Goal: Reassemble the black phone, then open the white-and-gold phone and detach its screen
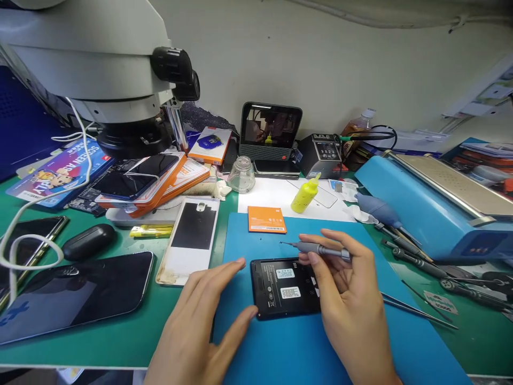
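my right hand (pixel 355 297) has thumb and fingers pinching a slim grey metal screwdriver (pixel 323 249); shaft points left out of the grip, roughly level. its thin tip shows between an orange flat battery (pixel 267 220) and the black rectangular phone body (pixel 290 307); can't tell its height over the smooth blue mat (pixel 288 347).

phone body lies flat on the mat, between my hands, white labels facing up. right hand covers its right end; can't tell if it touches.

my left hand (pixel 194 321) is empty, thumb and fingers spread wide. thumb tip sits at the phone's near left corner, contact unclear; index fingertip is just beside the far left corner, apart from it.

around the grip: battery lies beyond the phone, and a yellow squeeze bottle (pixel 303 198) stands further out, ahead of the right hand. silver metal tweezers (pixel 420 311) lie right of my right wrist. white phone back cover with a black panel (pixel 192 227) lies ahead and left of my left hand.
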`<state>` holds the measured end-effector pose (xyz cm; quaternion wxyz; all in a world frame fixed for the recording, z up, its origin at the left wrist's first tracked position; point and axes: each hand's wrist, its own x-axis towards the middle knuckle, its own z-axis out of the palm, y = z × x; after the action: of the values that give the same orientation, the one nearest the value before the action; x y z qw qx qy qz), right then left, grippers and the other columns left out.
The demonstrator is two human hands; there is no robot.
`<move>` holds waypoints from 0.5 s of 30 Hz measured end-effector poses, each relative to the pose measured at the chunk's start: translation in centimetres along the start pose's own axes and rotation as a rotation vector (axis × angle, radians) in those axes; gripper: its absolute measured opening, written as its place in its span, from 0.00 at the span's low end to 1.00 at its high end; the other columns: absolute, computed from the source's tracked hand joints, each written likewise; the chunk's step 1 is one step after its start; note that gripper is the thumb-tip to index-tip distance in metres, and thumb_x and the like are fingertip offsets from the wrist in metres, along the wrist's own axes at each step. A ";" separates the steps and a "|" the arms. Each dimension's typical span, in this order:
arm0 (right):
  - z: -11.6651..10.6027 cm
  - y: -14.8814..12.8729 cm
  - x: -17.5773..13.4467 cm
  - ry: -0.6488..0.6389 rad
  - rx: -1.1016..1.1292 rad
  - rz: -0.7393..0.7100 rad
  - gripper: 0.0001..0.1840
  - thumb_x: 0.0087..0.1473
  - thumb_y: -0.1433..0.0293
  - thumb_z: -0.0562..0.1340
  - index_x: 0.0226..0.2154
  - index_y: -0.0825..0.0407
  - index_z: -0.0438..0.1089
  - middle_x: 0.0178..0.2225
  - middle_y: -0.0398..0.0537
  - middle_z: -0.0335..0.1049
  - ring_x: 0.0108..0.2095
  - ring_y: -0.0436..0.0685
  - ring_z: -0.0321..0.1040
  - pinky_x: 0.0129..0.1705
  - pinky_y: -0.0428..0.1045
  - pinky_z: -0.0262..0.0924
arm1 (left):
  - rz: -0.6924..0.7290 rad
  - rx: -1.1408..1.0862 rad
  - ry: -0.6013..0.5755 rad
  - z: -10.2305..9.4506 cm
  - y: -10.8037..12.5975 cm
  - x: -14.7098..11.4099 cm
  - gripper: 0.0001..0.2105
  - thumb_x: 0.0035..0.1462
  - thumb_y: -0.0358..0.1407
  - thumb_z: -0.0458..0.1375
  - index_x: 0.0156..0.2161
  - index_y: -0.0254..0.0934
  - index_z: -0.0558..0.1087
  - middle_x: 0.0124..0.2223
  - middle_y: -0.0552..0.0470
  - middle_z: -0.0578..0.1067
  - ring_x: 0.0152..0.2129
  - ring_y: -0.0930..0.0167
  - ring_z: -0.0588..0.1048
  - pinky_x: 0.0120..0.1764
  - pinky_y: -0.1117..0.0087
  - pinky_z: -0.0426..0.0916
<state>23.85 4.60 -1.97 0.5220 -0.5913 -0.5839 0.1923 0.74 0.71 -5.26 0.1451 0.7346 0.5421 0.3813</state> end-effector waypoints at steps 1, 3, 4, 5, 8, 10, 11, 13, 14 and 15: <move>0.0 0.1 0.0 -0.003 0.005 0.006 0.17 0.75 0.59 0.65 0.62 0.40 0.69 0.54 0.48 0.85 0.49 0.58 0.87 0.50 0.53 0.84 | -0.011 -0.015 0.004 -0.1 0.1 0.0 0.23 0.78 0.43 0.59 0.73 0.56 0.66 0.61 0.52 0.83 0.54 0.62 0.83 0.53 0.62 0.81; 0.1 0.1 0.0 -0.012 0.017 0.016 0.17 0.74 0.60 0.66 0.62 0.40 0.70 0.54 0.48 0.85 0.48 0.57 0.87 0.51 0.53 0.84 | -0.026 -0.044 0.002 -0.2 0.2 0.0 0.20 0.78 0.43 0.59 0.70 0.56 0.69 0.58 0.54 0.83 0.51 0.64 0.83 0.52 0.63 0.80; 0.1 0.1 0.0 -0.012 0.025 0.017 0.17 0.74 0.60 0.66 0.61 0.40 0.70 0.54 0.48 0.84 0.48 0.57 0.87 0.51 0.53 0.84 | -0.030 -0.055 0.000 -0.2 0.3 0.0 0.18 0.78 0.43 0.59 0.69 0.55 0.70 0.56 0.54 0.84 0.50 0.64 0.83 0.52 0.63 0.80; 0.0 -0.1 0.0 -0.007 0.033 0.015 0.17 0.74 0.60 0.66 0.61 0.40 0.70 0.54 0.48 0.84 0.48 0.57 0.87 0.51 0.53 0.84 | -0.031 -0.064 -0.001 -0.2 0.3 0.0 0.18 0.78 0.42 0.59 0.68 0.54 0.71 0.55 0.53 0.84 0.48 0.65 0.83 0.51 0.64 0.80; -0.3 -1.0 -0.4 0.038 0.117 0.005 0.19 0.73 0.60 0.68 0.62 0.39 0.69 0.52 0.48 0.85 0.44 0.56 0.86 0.49 0.51 0.84 | -0.023 -0.075 -0.005 -0.4 0.4 0.1 0.16 0.78 0.41 0.59 0.66 0.52 0.72 0.52 0.52 0.84 0.47 0.65 0.83 0.49 0.65 0.79; -0.5 -1.8 -1.1 0.041 0.248 0.040 0.24 0.72 0.61 0.69 0.66 0.39 0.67 0.48 0.47 0.86 0.37 0.54 0.85 0.43 0.49 0.84 | 0.004 -0.066 -0.005 -0.6 0.3 0.2 0.15 0.78 0.42 0.60 0.65 0.51 0.72 0.51 0.53 0.85 0.48 0.66 0.83 0.49 0.66 0.79; -0.5 -2.1 -1.5 0.023 0.329 0.075 0.25 0.73 0.61 0.68 0.68 0.38 0.66 0.46 0.47 0.86 0.33 0.54 0.84 0.40 0.48 0.84 | 0.042 -0.055 -0.012 -0.8 0.3 0.4 0.16 0.78 0.42 0.61 0.66 0.51 0.72 0.51 0.53 0.85 0.48 0.66 0.84 0.49 0.66 0.80; -0.3 -2.4 -2.5 -0.048 0.474 0.158 0.27 0.74 0.62 0.66 0.70 0.36 0.64 0.45 0.47 0.85 0.30 0.54 0.82 0.35 0.48 0.83 | 0.160 -0.036 -0.047 -1.1 0.0 0.7 0.18 0.78 0.43 0.62 0.68 0.48 0.71 0.52 0.53 0.87 0.47 0.67 0.85 0.50 0.68 0.81; -0.1 -2.5 -3.1 -0.088 0.525 0.193 0.26 0.75 0.63 0.64 0.71 0.35 0.63 0.46 0.47 0.85 0.29 0.54 0.82 0.35 0.48 0.83 | 0.222 -0.035 -0.067 -1.3 -0.1 0.9 0.19 0.78 0.43 0.62 0.69 0.47 0.70 0.52 0.52 0.88 0.46 0.68 0.86 0.50 0.70 0.81; 0.2 -2.4 -3.5 -0.122 0.557 0.217 0.26 0.75 0.63 0.64 0.71 0.35 0.64 0.46 0.48 0.85 0.30 0.55 0.83 0.35 0.49 0.83 | 0.275 -0.044 -0.089 -1.4 -0.2 1.0 0.19 0.78 0.43 0.62 0.69 0.45 0.71 0.51 0.53 0.88 0.45 0.69 0.86 0.49 0.72 0.81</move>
<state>21.68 0.97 -1.34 0.6042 -0.4718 -0.4725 0.4349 -0.31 1.45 -4.04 0.1317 0.8148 0.4208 0.3764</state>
